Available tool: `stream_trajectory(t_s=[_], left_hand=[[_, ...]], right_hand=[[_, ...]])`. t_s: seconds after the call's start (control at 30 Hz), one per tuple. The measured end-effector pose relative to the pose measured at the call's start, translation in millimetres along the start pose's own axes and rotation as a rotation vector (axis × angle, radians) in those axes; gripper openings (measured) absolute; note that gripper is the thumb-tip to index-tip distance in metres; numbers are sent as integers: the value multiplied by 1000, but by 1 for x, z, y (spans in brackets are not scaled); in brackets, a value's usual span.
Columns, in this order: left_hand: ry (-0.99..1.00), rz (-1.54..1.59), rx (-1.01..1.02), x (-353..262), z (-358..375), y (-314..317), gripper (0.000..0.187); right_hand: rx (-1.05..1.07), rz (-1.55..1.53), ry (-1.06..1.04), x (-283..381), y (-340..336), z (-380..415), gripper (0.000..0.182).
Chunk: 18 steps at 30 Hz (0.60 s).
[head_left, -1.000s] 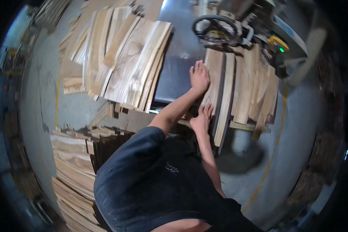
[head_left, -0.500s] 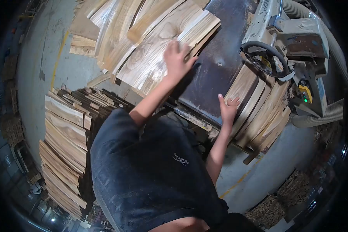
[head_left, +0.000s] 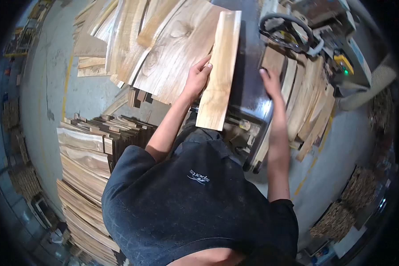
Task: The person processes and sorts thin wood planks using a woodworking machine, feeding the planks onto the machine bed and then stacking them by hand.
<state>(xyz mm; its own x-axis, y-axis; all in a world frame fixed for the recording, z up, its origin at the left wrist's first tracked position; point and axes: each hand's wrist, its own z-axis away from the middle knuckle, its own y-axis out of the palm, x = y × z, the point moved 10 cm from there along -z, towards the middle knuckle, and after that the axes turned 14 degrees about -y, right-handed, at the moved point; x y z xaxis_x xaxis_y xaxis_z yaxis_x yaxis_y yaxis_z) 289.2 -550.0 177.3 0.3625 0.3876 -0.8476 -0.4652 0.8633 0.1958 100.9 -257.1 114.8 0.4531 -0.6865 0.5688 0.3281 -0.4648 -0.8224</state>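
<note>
My left hand (head_left: 197,78) grips the left edge of a long pale wooden plank (head_left: 219,71), lifted off a fanned pile of planks (head_left: 150,48) on the dark machine table (head_left: 248,88). The plank runs from top to bottom over the table's left part. My right hand (head_left: 270,82) rests flat on the near end of a second stack of planks (head_left: 301,97) lying to the right on the table, fingers spread.
A machine with a black handwheel (head_left: 286,33) and a green light (head_left: 343,71) stands at the table's far right. Stacked planks (head_left: 84,177) fill the floor at left. More wood piles (head_left: 346,208) sit lower right on the grey concrete floor.
My left hand went from lying on the left pile to gripping one plank and pulling it toward the table's middle. My right hand moved a little further up the right stack.
</note>
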Motion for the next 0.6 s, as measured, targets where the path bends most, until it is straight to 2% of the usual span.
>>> stream_trajectory(t_s=[0.03,0.07,0.13,0.17,0.23,0.27,0.3,0.33,0.37,0.4,0.43,0.5,0.53,0.57,0.6], left_hand=[[127,120,19,8,-2,5,41],[129,102,38,5,7,13,41],[-4,139,15,12,33,21,42],[-120,151,80,28,38,27,42],[-379,406,215,80,38,33,41],[-350,345,195,77,51,41,39],[-204,145,46,73,57,37,40],[-204,123,65,87,56,43,40],[-60,-55,-31,91,54,39,44],[88,-225,-120,89,60,43,49],[83,-238,-90,91,67,56,49],[161,-767,-195,84,89,80,52],[284,-961,-196,85,98,95,61],[292,-965,-169,102,95,103,61],[479,-1092,-226,105,99,117,63]], right_hand=[[-48,107,-48,31,8,19,70],[-30,148,-22,45,23,40,68],[-45,170,-7,73,47,96,63],[-86,156,-31,90,51,120,60],[44,-7,-35,112,69,161,56],[102,-385,-3,122,80,179,58],[154,-761,21,137,86,199,59],[104,-886,99,158,70,219,62],[50,-1007,179,177,57,239,64],[-12,-1208,141,170,85,257,64],[14,-1495,258,213,58,270,59],[-208,-1195,100,181,74,284,48],[-237,-1191,119,171,79,296,48],[-229,-1437,338,158,99,311,42],[-211,-1679,555,151,119,325,36]])
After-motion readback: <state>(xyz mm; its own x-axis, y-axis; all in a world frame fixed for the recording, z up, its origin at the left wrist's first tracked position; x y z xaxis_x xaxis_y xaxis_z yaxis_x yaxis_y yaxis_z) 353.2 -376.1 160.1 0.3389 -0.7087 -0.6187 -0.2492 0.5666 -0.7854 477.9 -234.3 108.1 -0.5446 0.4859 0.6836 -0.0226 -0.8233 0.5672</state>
